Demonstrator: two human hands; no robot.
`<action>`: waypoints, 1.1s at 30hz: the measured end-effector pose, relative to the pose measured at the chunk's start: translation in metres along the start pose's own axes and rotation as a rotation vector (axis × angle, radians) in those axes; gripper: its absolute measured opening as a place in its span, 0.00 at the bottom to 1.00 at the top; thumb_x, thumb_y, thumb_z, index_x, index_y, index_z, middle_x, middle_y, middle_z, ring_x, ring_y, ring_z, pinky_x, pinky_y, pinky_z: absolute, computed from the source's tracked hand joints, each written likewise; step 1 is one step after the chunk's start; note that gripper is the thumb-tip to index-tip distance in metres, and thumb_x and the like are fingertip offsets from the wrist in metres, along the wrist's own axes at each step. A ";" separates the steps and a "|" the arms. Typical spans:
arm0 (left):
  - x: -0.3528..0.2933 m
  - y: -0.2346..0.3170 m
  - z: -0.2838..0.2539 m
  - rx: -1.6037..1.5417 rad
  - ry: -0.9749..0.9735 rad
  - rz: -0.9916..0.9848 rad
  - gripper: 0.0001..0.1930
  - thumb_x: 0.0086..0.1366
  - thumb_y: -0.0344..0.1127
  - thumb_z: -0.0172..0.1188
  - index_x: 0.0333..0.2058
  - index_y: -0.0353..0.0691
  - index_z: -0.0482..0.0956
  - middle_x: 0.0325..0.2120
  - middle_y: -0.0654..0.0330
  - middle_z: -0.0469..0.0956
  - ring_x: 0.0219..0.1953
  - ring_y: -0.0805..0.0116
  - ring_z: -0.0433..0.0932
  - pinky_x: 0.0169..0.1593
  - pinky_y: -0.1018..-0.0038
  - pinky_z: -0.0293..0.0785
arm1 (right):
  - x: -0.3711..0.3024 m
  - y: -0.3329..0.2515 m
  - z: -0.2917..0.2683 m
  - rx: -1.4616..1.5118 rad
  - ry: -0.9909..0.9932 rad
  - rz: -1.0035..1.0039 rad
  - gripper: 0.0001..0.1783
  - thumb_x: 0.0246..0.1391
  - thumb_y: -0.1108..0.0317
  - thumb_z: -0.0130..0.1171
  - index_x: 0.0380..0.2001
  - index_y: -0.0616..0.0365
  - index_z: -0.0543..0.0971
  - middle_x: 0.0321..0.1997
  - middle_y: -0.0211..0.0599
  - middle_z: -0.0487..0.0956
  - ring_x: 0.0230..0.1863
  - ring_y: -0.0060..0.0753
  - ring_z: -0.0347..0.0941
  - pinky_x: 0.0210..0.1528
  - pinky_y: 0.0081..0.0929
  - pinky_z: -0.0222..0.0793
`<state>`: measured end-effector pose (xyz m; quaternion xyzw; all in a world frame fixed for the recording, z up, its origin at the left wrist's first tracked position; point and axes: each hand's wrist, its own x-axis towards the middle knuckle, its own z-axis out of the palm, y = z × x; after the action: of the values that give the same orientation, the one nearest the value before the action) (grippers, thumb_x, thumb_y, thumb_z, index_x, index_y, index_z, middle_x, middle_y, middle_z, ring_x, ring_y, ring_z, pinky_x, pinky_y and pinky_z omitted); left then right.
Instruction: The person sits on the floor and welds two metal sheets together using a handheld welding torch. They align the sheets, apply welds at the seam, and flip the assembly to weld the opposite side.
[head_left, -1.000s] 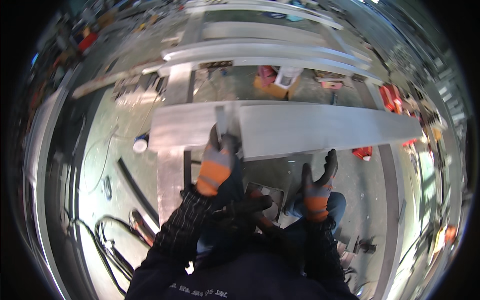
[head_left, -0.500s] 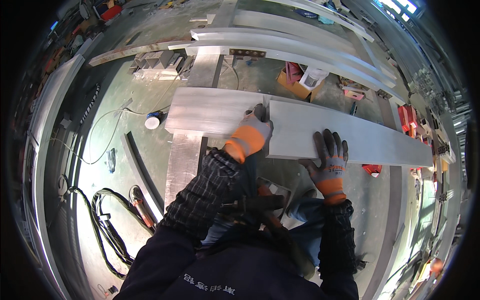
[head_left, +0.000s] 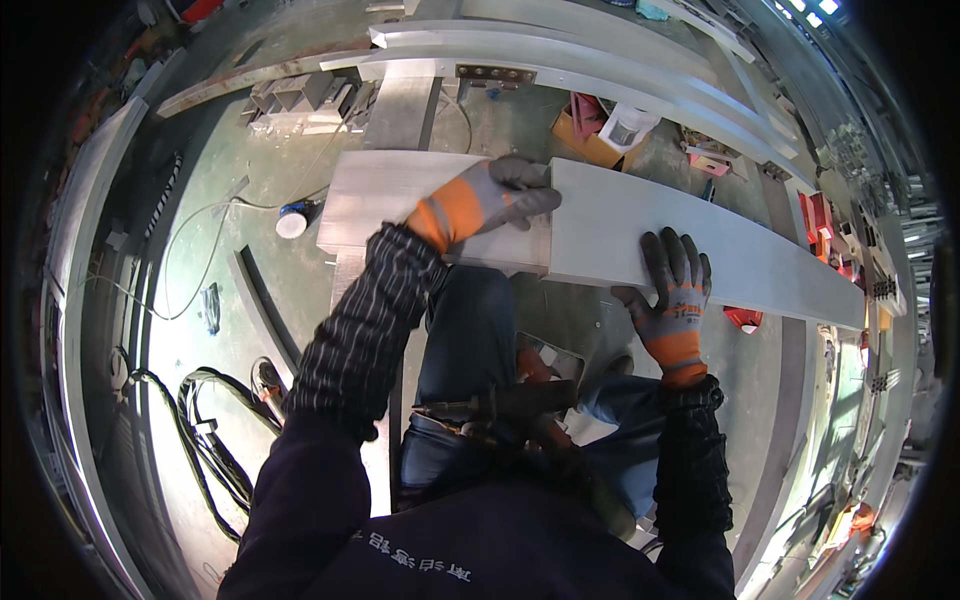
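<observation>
Two long silvery metal box beams lie end to end across a support in front of me, the left beam (head_left: 375, 195) meeting the right beam (head_left: 700, 225) at a narrow joint. My left hand (head_left: 500, 198), in a grey and orange work glove, lies over the left beam with stretched fingers pointing at the joint. Over the near edge of the right beam rests my right hand (head_left: 675, 285), gloved alike, its fingers spread and its thumb apart. Neither hand grips anything. Below them, across my lap, sits a dark drill-like power tool (head_left: 505, 402).
Beyond the beams, further long metal profiles (head_left: 590, 85) run crosswise. A cardboard box (head_left: 585, 145) with a white container stands on the floor behind. Black cables (head_left: 210, 440) coil at lower left, near a loose dark bar (head_left: 265, 305). Red boxes (head_left: 818, 225) sit at right.
My left hand has turned from fingers curled at the joint to stretched out rightward, its forearm swinging left. My right hand stays on the right beam. The view has shifted slightly.
</observation>
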<state>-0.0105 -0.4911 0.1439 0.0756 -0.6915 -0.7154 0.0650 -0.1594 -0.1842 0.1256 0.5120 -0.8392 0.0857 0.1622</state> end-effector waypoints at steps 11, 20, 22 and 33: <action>0.011 -0.019 -0.004 0.395 0.005 0.251 0.19 0.57 0.41 0.79 0.41 0.37 0.82 0.39 0.59 0.82 0.42 0.69 0.81 0.46 0.71 0.79 | 0.003 -0.005 -0.004 0.014 0.008 -0.011 0.46 0.51 0.40 0.71 0.70 0.43 0.70 0.75 0.43 0.65 0.76 0.59 0.56 0.76 0.63 0.46; 0.005 -0.020 -0.020 0.626 -0.133 0.189 0.34 0.57 0.47 0.75 0.58 0.37 0.76 0.49 0.50 0.84 0.47 0.52 0.84 0.52 0.62 0.80 | 0.006 -0.008 -0.011 -0.001 -0.068 0.018 0.52 0.48 0.42 0.73 0.73 0.47 0.65 0.76 0.46 0.63 0.77 0.60 0.54 0.78 0.65 0.41; 0.011 -0.035 -0.031 0.744 -0.079 0.246 0.33 0.57 0.42 0.74 0.59 0.35 0.75 0.48 0.49 0.84 0.45 0.53 0.84 0.50 0.63 0.81 | 0.016 -0.030 -0.017 0.066 -0.068 -0.031 0.54 0.46 0.43 0.74 0.73 0.50 0.64 0.76 0.48 0.63 0.78 0.59 0.53 0.79 0.65 0.38; 0.014 -0.045 -0.026 0.581 -0.002 0.253 0.30 0.58 0.31 0.71 0.59 0.34 0.74 0.50 0.48 0.83 0.48 0.53 0.83 0.54 0.64 0.80 | 0.038 -0.099 0.005 0.212 0.100 -0.077 0.42 0.46 0.50 0.76 0.64 0.52 0.75 0.68 0.43 0.73 0.70 0.56 0.67 0.72 0.61 0.55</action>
<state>-0.0189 -0.5183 0.0981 0.0036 -0.8709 -0.4744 0.1286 -0.0886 -0.2624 0.1324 0.5533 -0.7959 0.1929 0.1522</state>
